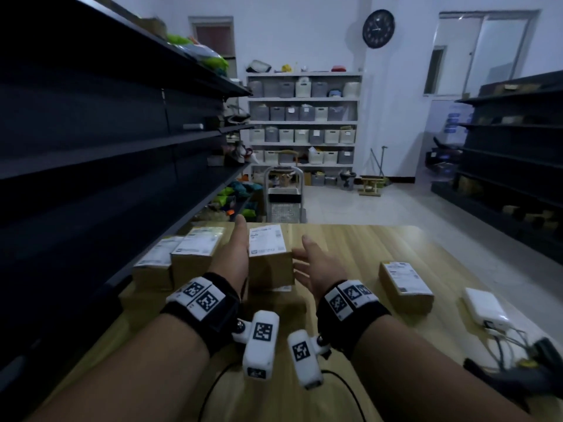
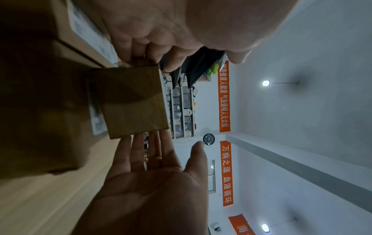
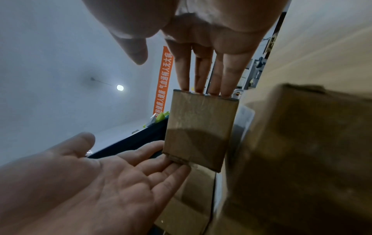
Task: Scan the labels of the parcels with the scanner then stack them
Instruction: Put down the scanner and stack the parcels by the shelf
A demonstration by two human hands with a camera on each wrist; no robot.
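Note:
A brown cardboard parcel (image 1: pixel 269 263) with a white label on top stands in the middle of the wooden table (image 1: pixel 350 245), apparently on a lower parcel (image 1: pixel 274 303). My left hand (image 1: pixel 236 242) lies flat along its left side with straight fingers. My right hand (image 1: pixel 307 257) is open at its right side. In the right wrist view the right fingertips (image 3: pixel 201 89) touch the edge of the parcel (image 3: pixel 199 132), and the left hand (image 3: pixel 112 179) touches the opposite edge. The left wrist view shows the parcel (image 2: pixel 132 101) between both palms. A dark scanner-like device (image 1: pixel 518 379) lies at the near right.
Two labelled parcels (image 1: pixel 195 248) (image 1: pixel 152 266) stand left of my left hand; another parcel (image 1: pixel 405 281) lies to the right. A white box with cables (image 1: pixel 486 309) sits near the right edge. Dark shelving (image 1: pixel 91 132) runs along the left. A trolley (image 1: pixel 285 202) stands beyond the table.

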